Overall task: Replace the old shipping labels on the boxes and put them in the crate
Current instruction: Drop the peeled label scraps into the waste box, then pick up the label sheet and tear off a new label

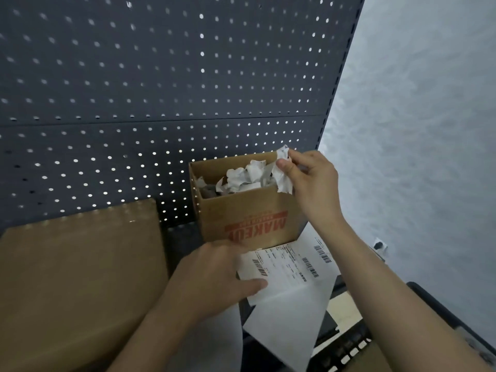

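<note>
A small open cardboard box [249, 224] with red print stands against the pegboard, filled with crumpled white label scraps [247, 175]. My right hand [308, 183] pinches a torn, crumpled label piece [281, 170] over the box's right rim. Below the box lies a sheet of new shipping labels [292, 267] with barcodes. My left hand [214, 280] rests on that sheet's left edge, thumb lying across the paper. A large closed cardboard box [77, 277] fills the lower left.
A dark pegboard [161, 76] forms the back wall of the shelf. A black slatted crate [349, 353] shows at the lower right, below the shelf edge. A pale wall [416, 130] with a socket [379, 245] is to the right.
</note>
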Demonstrator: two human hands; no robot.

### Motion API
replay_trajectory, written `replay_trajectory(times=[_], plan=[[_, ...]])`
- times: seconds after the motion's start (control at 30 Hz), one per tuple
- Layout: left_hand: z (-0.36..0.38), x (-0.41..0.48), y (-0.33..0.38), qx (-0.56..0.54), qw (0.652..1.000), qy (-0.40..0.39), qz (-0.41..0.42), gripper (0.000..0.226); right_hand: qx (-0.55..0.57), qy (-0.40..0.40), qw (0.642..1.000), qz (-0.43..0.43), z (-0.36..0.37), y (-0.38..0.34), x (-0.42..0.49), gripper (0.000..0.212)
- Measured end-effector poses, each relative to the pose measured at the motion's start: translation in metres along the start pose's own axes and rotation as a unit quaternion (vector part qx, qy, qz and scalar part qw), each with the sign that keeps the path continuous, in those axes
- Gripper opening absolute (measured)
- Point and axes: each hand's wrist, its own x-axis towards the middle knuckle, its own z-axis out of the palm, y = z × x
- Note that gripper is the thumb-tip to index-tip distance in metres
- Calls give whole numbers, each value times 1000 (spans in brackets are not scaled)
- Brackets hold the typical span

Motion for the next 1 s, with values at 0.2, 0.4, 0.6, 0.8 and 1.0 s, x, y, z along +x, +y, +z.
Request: replay_trajectory(times=[0.2,0.4,0.6,0.8,1.0], plan=[[15,12,-5,-21,999,-21,-11,51,-3,30,999,21,-5,13,31,22],[9,18,-16,-39,999,-2,33,34,-55,-23,997,52,-1,22,54,29],[6,19,-27,-97,986,85,105,27,-114,-72,991,-9,12,27,55,15],[8,17,-32,-128,972,146,135,23,-196,-90,974,-76,19,31,48,18],[7,11,-31,-160,959,191,132,27,-251,-174,948,-90,13,28,52,35]])
